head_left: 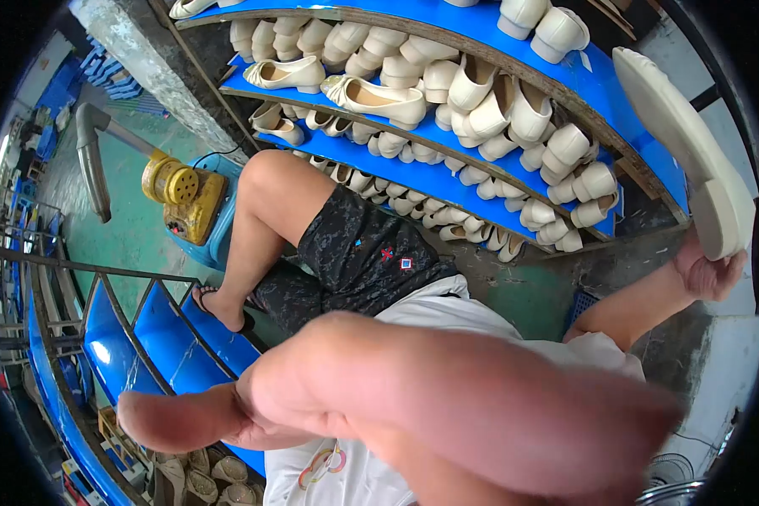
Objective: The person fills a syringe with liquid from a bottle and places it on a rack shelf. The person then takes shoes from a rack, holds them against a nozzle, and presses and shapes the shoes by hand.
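At the right edge, my right hand (707, 274) is closed around the heel end of a cream flat shoe (691, 139). The shoe points up and leftward, with its pale sole and low heel showing. Very close to the camera, my left hand (379, 388) fills the lower middle of the view, partly blurred. Its thumb stretches left, apart from the large finger extending right. Nothing shows between them; the other fingers are not clearly seen.
Curved blue shelves (346, 13) carry many cream shoes across the top. A yellow machine (181, 190) with a grey hose stands on a blue base at the left. My bent leg (266, 202) is beside a blue rack (114, 337). More shoes (202, 481) lie at the lower left.
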Available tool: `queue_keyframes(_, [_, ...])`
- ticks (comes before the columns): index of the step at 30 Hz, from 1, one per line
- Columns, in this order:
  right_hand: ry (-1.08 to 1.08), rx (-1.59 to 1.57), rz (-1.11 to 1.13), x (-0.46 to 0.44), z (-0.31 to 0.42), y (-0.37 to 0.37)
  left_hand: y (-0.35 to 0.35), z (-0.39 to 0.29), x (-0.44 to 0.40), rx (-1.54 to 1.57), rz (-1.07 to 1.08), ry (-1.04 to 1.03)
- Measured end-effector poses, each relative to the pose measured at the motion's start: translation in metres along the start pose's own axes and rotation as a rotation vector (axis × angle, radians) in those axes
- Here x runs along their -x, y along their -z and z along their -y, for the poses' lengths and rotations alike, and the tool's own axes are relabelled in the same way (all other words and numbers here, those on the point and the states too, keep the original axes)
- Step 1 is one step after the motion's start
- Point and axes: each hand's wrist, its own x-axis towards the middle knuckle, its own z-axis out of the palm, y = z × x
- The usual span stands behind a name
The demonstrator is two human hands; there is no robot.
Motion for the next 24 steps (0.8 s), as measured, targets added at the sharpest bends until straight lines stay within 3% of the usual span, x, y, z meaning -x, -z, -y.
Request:
queue_keyframes(4, [0.025,0.032,-0.079,-0.002,0.004,0.036,-0.004,0.001,-0.007,0.000,0.006,0.008])
queue_keyframes(8, [0.160,0.255,-0.175,-0.004,-0.027,0.037,-0.005,-0.010,-0.016,-0.037,-0.006,0.032])
queue_keyframes(11, [0.200,0.303,-0.113,-0.002,-0.045,0.031,0.001,-0.022,-0.028,-0.130,-0.065,0.111])
queue_keyframes(17, [0.262,0.254,-0.013,-0.021,-0.073,-0.009,0.037,-0.032,-0.019,-0.377,-0.425,0.161])
queue_keyframes(21, [0.375,0.031,0.013,-0.055,-0.056,-0.013,0.067,-0.040,0.014,-0.339,-0.385,0.172])
queue_keyframes(23, [0.265,-0.168,0.320,-0.096,-0.064,-0.040,0.067,-0.044,0.020,-0.412,-0.428,0.178])
queue_keyframes(24, [0.279,-0.057,0.322,-0.119,-0.077,-0.067,0.064,-0.046,0.020,-0.462,-0.461,0.182])
